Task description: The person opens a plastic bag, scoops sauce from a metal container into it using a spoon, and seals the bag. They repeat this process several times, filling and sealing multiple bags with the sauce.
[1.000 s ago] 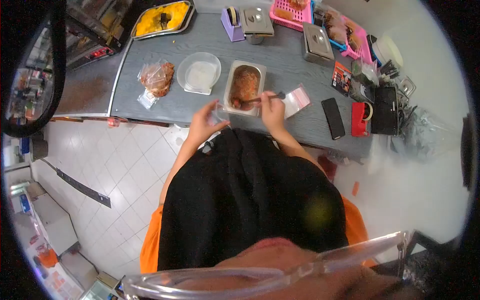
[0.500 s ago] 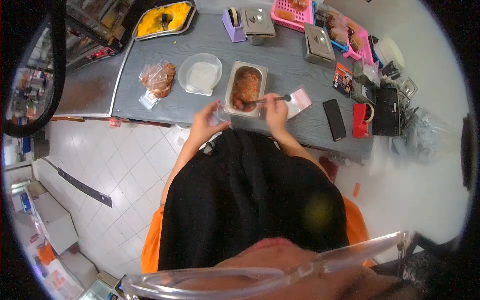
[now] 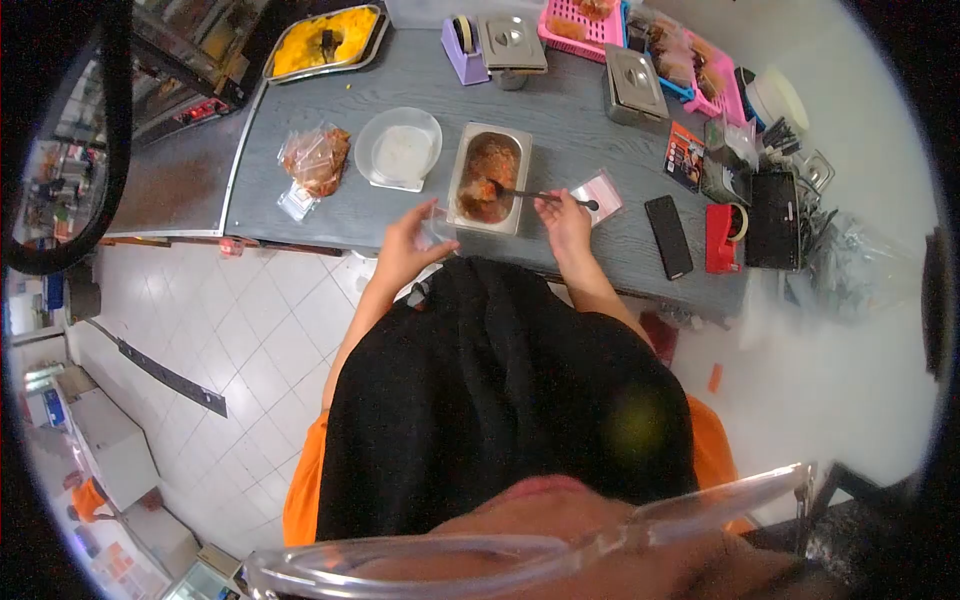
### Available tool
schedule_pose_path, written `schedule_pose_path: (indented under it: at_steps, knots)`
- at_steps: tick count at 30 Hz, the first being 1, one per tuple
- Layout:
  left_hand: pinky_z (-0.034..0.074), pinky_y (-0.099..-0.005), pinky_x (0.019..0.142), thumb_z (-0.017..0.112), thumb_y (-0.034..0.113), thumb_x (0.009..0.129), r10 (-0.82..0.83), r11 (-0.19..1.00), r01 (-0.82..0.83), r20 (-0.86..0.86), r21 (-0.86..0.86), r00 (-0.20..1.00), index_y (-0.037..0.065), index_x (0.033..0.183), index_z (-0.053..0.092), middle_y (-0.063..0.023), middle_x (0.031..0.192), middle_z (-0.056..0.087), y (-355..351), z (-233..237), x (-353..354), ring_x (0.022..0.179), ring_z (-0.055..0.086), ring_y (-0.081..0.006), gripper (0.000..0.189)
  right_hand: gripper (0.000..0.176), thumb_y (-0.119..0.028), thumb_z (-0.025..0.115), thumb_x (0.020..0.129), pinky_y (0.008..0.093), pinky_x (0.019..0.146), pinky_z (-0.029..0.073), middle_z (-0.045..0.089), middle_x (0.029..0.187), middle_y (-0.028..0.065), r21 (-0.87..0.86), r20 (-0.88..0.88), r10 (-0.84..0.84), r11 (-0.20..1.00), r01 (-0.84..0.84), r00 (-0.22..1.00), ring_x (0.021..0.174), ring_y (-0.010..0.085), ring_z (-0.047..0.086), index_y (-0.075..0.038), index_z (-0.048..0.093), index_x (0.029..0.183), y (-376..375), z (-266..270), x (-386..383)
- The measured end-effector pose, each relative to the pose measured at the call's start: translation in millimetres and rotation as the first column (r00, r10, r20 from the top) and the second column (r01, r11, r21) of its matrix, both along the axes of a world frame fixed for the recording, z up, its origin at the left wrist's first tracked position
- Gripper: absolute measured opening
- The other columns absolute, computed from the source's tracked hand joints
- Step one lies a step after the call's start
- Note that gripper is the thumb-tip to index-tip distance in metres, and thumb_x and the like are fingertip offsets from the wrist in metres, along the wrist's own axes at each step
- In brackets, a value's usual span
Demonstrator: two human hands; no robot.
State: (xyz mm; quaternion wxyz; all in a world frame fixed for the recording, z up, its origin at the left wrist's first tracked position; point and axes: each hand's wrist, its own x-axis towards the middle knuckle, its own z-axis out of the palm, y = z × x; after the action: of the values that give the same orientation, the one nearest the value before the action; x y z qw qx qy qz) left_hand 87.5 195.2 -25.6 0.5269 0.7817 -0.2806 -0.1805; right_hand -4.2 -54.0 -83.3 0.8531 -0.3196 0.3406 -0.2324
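Spoon [image 3: 545, 196]: pinched in right hand [image 3: 568, 222], its head in sauce [image 3: 492, 175].
Bag [image 3: 433, 226] (clear): held open-edged between left hand's [image 3: 405, 247] spread thumb and fingers.

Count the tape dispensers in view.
2. The purple tape dispenser stands toward the far side, beside a lidded steel container; the red tape dispenser is at the right, beside the black phone. More may be hidden.

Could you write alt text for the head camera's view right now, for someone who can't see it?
A person's right hand holds a dark spoon in a metal tub of reddish food, while the left hand holds a small clear bag beside it. Around them on the gray counter are a plastic bowl and a phone.
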Motion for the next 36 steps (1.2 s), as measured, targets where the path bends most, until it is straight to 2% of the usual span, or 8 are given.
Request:
schedule_pose_path:
  at_steps: [8,12,16,22,28,30,33,36]
  knots:
    - [0.047,-0.0322,0.077,0.081,0.027,0.062,0.002,1.000,0.003,0.219,-0.023,0.976,0.000,0.117,0.054,-0.0118,0.096,0.065,-29.6,26.2,17.5,0.088,0.062,-0.0223,0.066,0.022,-0.017,0.046,0.093,0.0355,0.070,0.054,0.057,0.082,0.0163,-0.063,0.172,-0.026,0.997,0.037,0.985,0.076,0.0267,0.061,0.004,0.050,0.090,-19.0,66.8,6.6]
    - [0.046,-0.0296,0.079,0.082,0.022,0.062,0.031,0.997,-0.005,0.357,-0.074,0.934,-0.001,0.117,0.054,-0.0104,0.095,0.066,-59.6,36.0,22.6,0.088,0.061,-0.0169,0.065,0.022,-0.018,0.048,0.093,0.0342,0.068,0.053,0.058,0.080,0.0153,-0.120,0.272,-0.028,0.991,0.062,0.962,0.073,0.0250,0.061,0.004,0.052,0.090,-22.1,111.4,13.5]
    - [0.047,-0.0328,0.076,0.082,0.026,0.060,0.100,0.992,-0.060,0.384,-0.114,0.918,0.000,0.113,0.056,-0.0123,0.092,0.065,-77.6,39.7,28.3,0.086,0.061,-0.0240,0.064,0.023,-0.018,0.048,0.093,0.0350,0.067,0.053,0.059,0.080,0.0154,-0.158,0.319,-0.029,0.984,0.083,0.947,0.073,0.0254,0.061,0.004,0.052,0.090,-20.2,135.2,14.6]
    - [0.047,-0.0365,0.071,0.081,0.030,0.059,0.151,0.986,-0.094,0.486,-0.140,0.860,0.003,0.110,0.059,-0.0139,0.086,0.064,-78.4,50.9,28.0,0.079,0.060,-0.0293,0.062,0.022,-0.018,0.048,0.093,0.0338,0.062,0.053,0.060,0.080,0.0150,-0.413,0.322,0.023,0.903,0.119,0.947,0.068,0.0245,0.063,0.003,0.053,0.090,-17.9,153.0,10.3]
    - [0.048,-0.0373,0.070,0.080,0.029,0.059,0.177,0.984,-0.138,0.586,-0.111,0.791,0.002,0.108,0.060,-0.0138,0.085,0.064,-82.7,58.5,20.9,0.077,0.060,-0.0301,0.059,0.015,-0.012,0.052,0.091,0.0320,0.060,0.052,0.063,0.081,0.0133,-0.877,0.144,0.125,0.475,0.069,0.982,0.069,0.0225,0.064,0.002,0.055,0.090,2.8,176.3,11.0]
    - [0.048,-0.0374,0.070,0.080,0.028,0.059,0.178,0.984,-0.136,0.595,-0.114,0.784,0.002,0.108,0.060,-0.0138,0.085,0.064,-84.5,58.8,20.2,0.077,0.060,-0.0303,0.059,0.009,-0.007,0.059,0.084,0.0331,0.062,0.050,0.062,0.082,0.0127,-0.975,0.091,0.119,-0.192,0.112,0.989,0.071,0.0263,0.063,0.000,0.056,0.089,9.1,178.7,9.4]
    - [0.048,-0.0376,0.071,0.080,0.028,0.059,0.198,0.980,-0.159,0.574,-0.119,0.794,0.003,0.107,0.059,-0.0137,0.086,0.064,-86.7,57.9,19.8,0.079,0.060,-0.0306,0.058,0.003,-0.001,0.060,0.083,0.0290,0.063,0.049,0.062,0.081,0.0122,-0.931,0.215,0.281,-0.232,0.284,0.935,0.071,0.0203,0.062,0.002,0.060,0.084,25.8,190.6,6.4]
    - [0.048,-0.0380,0.072,0.080,0.028,0.059,0.239,0.971,-0.201,0.537,-0.129,0.809,0.003,0.107,0.059,-0.0137,0.087,0.064,-87.6,54.5,20.7,0.080,0.061,-0.0308,0.059,0.010,0.000,0.063,0.078,0.0336,0.066,0.049,0.061,0.083,0.0127,-0.917,0.161,0.347,-0.294,0.270,0.924,0.075,0.0279,0.061,0.000,0.058,0.087,30.7,194.9,2.0]
